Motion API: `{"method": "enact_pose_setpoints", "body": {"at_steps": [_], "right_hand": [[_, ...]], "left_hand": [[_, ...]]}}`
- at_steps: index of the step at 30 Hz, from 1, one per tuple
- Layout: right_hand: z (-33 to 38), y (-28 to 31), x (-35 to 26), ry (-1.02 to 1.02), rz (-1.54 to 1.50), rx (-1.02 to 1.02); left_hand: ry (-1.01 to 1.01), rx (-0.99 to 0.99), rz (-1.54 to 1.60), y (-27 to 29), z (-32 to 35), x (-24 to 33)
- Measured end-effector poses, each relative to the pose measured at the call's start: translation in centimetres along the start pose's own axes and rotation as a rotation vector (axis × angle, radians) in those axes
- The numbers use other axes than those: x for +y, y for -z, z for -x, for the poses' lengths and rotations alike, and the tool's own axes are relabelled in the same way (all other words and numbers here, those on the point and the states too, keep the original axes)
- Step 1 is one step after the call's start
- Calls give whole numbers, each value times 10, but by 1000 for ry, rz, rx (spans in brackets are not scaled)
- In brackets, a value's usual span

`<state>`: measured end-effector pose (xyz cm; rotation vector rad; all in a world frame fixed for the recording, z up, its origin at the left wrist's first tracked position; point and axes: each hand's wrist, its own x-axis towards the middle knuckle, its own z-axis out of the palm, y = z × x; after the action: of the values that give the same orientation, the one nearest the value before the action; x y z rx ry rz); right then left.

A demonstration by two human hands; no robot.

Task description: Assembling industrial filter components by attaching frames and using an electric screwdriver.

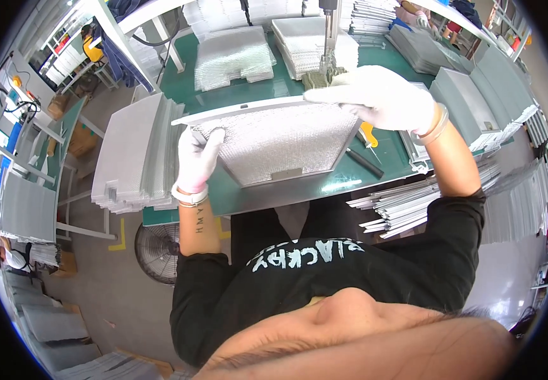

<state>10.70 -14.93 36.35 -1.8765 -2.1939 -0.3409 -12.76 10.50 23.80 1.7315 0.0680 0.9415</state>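
A silver mesh filter panel [280, 142] in a thin metal frame stands tilted above the bench's near edge. My left hand [198, 155], in a white glove, grips its left side, thumb over the mesh face. At the upper right corner my right hand [381, 98], gloved too, closes on the frame with its fingers pointing left; part of that corner is hidden behind it. Just beyond those fingers hangs a metal tool [328, 66] on a vertical shaft, with a blocky lower end. Whether the tool touches the frame I cannot tell.
The green bench [255, 201] bears a stack of mesh sheets [233, 60], a second mesh stack [312, 47] and a black-handled tool [366, 163] beside a yellow one [367, 134]. More panels [135, 152] lean at left. Metal strips [400, 206] lie right; a floor fan [158, 250] stands below.
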Motion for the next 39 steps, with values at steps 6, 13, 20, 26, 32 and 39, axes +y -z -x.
{"method": "enact_pose_setpoints", "body": {"at_steps": [6,13,20,26,32,39], "right_hand": [[-38,5,-25,13,-349,-180],[-45,-19,-19,189,-350,44],[-49,-19,-16,104,-302,3],[-50,-20,-14,99,-262,-7],[-53,-22,-16,136,-249,50],[-52,-22,-17,108,-202,35]], "left_hand": [[-66,-116,43,-1,-12,17],[-335,442,95,-36,-4,7],[-405,679,-135,-45,-15,-13],[-396,660,-208,-34,-12,-25],[-412,586,78,-30,-14,-19],[-432,337,111,-9,-20,-33]]}}
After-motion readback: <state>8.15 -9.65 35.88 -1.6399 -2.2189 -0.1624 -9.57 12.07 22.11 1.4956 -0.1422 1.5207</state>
